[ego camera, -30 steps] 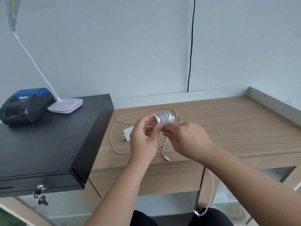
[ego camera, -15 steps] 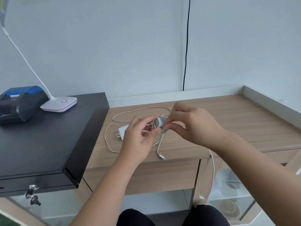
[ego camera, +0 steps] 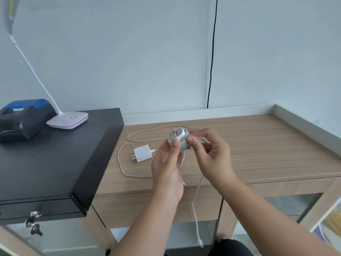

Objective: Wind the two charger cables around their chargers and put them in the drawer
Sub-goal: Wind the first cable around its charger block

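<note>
Charger [ego camera: 180, 138] now higher, both hands.

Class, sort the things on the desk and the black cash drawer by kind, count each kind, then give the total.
Chargers: 2, one held, one lying on the desk
Desk lamps: 1
Receipt printers: 1
Total: 4

the right half of the light wooden desk top [ego camera: 267, 145] lies bare up to its raised grey rim at the back and right edges. toward the left edge a small white plug-in charger [ego camera: 143, 153] lies on its side with its thin white cable [ego camera: 121, 164] looped around it. a flat black metal cash drawer box [ego camera: 55, 163] rises above the desk's left edge, carrying a black-and-blue receipt printer [ego camera: 24, 118] and a white lamp base [ego camera: 67, 120] at its back.
</note>
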The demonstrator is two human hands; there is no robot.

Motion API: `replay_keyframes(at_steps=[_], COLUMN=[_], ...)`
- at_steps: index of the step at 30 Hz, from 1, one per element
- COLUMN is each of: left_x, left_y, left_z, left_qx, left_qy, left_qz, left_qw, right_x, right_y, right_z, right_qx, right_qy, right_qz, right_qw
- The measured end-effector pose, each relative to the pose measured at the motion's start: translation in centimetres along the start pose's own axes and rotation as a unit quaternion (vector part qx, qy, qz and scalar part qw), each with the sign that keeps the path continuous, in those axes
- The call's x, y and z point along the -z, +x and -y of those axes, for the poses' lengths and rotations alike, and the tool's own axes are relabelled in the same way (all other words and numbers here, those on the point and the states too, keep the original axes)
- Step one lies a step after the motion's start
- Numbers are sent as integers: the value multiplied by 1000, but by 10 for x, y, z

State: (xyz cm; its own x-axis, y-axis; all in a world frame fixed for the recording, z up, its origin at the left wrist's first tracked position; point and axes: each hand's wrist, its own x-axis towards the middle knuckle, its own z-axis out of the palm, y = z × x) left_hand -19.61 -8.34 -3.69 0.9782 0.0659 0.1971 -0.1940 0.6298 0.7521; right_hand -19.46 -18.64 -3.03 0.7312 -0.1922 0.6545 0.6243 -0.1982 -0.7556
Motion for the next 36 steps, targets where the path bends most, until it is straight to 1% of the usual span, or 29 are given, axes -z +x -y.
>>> replay_keyframes(at_steps=[2, 6, 8, 12, 15, 19, 21, 24, 27, 29, 31, 33, 36], left_x=[-2, 7, 10, 14, 16, 20, 22, 27, 31, 29, 26, 22, 18], left_y=[-2, -3, -3, -1, 0, 1, 1, 5, 10, 11, 11, 10, 9], left_z=[2, -1, -3, -1, -2, -5, -8, -14, -21, -22, -20, -17, -15], left_qx=[6, -8, -1, 10, 32, 36, 55, 103, 123, 128, 127, 125, 127], left_qy=[7, 119, 151, 171, 160, 139, 127, 152, 197, 179, 120, 54, -11], left_qz=[6, 13, 25, 42, 56, 77, 88, 108, 120, 117, 101, 79, 42], left_qw=[1000, 993, 988, 984, 985, 987, 986, 977, 965, 968, 979, 988, 991], right_x=[-2, 0, 1, -1, 1, 11, 16, 22, 27, 29, 29, 29, 31], right_y=[-6, -11, -12, -16, -17, -10, -2, 8, 15, 18, 19, 19, 16], right_z=[-2, -3, -4, -8, -10, -10, -8, -3, 0, 0, 0, -1, -2], right_qx=[-25, -44, -48, -38, -20, -15, -18, -20, -15, -16, -30, -63, -92], right_qy=[6, -12, -21, -53, -79, -109, -121, -130, -144, -132, -106, -64, -5], right_qz=[-22, -26, -23, -17, -9, 41, 68, 83, 91, 96, 92, 81, 67], right_qw=[999, 999, 998, 998, 997, 993, 990, 988, 985, 986, 990, 993, 993])
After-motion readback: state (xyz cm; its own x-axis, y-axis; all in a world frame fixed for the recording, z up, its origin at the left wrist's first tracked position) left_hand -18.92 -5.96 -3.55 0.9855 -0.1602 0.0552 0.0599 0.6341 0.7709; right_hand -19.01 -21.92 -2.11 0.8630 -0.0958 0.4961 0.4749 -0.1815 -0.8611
